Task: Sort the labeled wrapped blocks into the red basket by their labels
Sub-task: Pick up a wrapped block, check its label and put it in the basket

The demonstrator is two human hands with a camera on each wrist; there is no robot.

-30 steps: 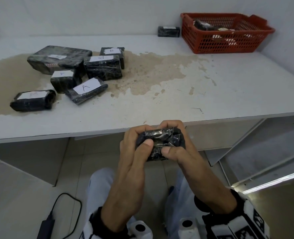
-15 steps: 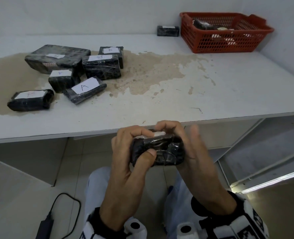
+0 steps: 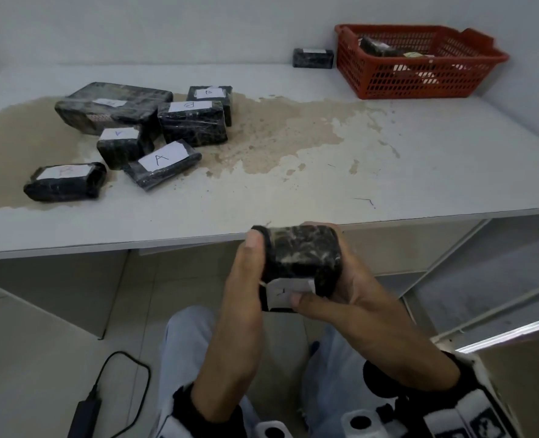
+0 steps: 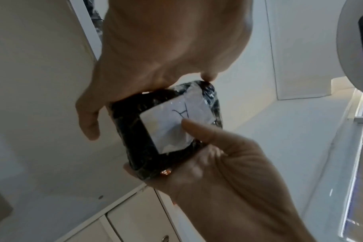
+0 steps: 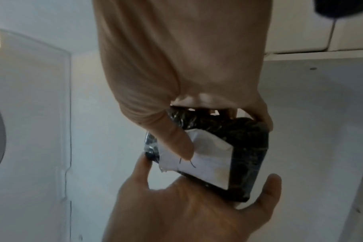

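I hold a black wrapped block [image 3: 303, 257] in both hands just below the table's front edge. My left hand [image 3: 251, 263] grips its left end; my right hand [image 3: 341, 279] cups the right side, thumb pressed on the white label [image 3: 285, 290]. In the left wrist view the label [image 4: 172, 124] shows a letter like an A beside the thumb. In the right wrist view the block [image 5: 247, 147] sits between both palms. The red basket [image 3: 420, 80] stands at the table's far right with wrapped blocks [image 3: 372, 45] inside.
Several labeled blocks cluster at the table's left, among them an A block [image 3: 162, 162] and a B block [image 3: 192, 121]. A lone block [image 3: 313, 57] lies left of the basket. The white table [image 3: 293, 197] has a brown stain. A charger and cable [image 3: 85, 412] lie on the floor.
The block has been turned over in my hands, so its white label now faces me under the right thumb. Both hands rose slightly toward the table edge.
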